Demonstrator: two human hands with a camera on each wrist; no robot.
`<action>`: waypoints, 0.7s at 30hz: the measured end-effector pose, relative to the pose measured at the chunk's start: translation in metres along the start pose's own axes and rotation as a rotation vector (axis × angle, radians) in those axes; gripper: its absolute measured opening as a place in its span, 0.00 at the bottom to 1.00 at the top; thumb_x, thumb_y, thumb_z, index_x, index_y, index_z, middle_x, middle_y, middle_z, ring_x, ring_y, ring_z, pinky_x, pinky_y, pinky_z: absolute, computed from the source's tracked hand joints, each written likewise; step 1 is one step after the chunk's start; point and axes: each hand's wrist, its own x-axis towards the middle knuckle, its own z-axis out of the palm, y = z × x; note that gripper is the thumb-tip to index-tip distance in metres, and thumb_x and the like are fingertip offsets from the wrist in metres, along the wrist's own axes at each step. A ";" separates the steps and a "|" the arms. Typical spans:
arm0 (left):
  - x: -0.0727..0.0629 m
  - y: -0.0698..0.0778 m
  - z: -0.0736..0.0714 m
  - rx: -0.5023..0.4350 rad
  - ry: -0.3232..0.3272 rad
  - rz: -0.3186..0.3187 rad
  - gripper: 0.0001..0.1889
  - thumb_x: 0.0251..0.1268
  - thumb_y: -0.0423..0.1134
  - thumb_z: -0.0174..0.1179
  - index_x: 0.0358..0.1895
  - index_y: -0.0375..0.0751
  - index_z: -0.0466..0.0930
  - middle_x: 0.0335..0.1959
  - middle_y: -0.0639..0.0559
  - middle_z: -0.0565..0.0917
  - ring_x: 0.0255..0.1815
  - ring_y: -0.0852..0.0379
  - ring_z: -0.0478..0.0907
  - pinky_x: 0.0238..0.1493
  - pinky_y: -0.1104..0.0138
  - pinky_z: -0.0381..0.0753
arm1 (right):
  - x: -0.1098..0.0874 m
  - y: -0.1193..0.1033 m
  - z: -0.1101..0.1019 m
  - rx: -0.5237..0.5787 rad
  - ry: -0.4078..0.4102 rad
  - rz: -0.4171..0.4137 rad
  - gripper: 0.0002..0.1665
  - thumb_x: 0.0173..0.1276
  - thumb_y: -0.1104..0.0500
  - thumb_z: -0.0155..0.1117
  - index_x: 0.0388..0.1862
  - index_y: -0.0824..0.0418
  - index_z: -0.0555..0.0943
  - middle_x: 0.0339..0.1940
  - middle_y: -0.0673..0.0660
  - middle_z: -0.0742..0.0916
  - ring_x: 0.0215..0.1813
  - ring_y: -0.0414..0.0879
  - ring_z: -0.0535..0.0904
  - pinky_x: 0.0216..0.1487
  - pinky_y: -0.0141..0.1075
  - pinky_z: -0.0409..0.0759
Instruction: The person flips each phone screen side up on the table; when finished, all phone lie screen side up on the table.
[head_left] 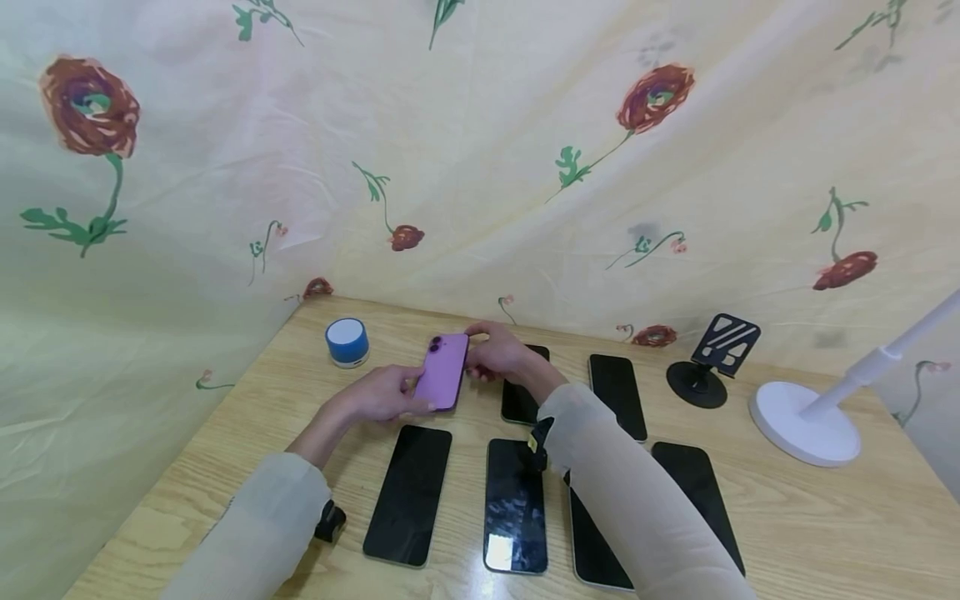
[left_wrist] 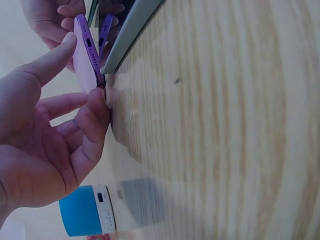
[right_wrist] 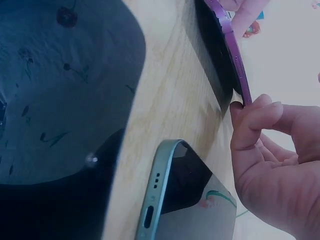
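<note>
A purple phone (head_left: 442,371) is back up near the far side of the table, its camera lenses toward the far left corner. My left hand (head_left: 384,393) holds its left edge and near end, thumb on the side and fingertips at the bottom corner. With thumb and forefinger my right hand (head_left: 498,354) pinches the far right corner, as the right wrist view shows. In the left wrist view the charging port end of the purple phone (left_wrist: 89,47) is tilted close over the wood. A dark-screened phone (head_left: 517,404) lies partly hidden under my right wrist.
Several black-screened phones lie face up nearer me, among them one phone (head_left: 408,496) at left and another (head_left: 515,508) mid-table. A blue and white round speaker (head_left: 347,343) stands at far left. At right are a black folding stand (head_left: 697,383) and a white lamp base (head_left: 806,425).
</note>
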 end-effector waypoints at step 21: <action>0.009 0.017 0.004 -0.011 0.007 -0.013 0.42 0.77 0.63 0.56 0.78 0.32 0.67 0.34 0.47 0.79 0.23 0.57 0.72 0.27 0.67 0.71 | -0.005 0.002 -0.002 -0.047 0.067 -0.085 0.38 0.76 0.67 0.62 0.82 0.55 0.65 0.54 0.61 0.88 0.27 0.44 0.78 0.25 0.32 0.75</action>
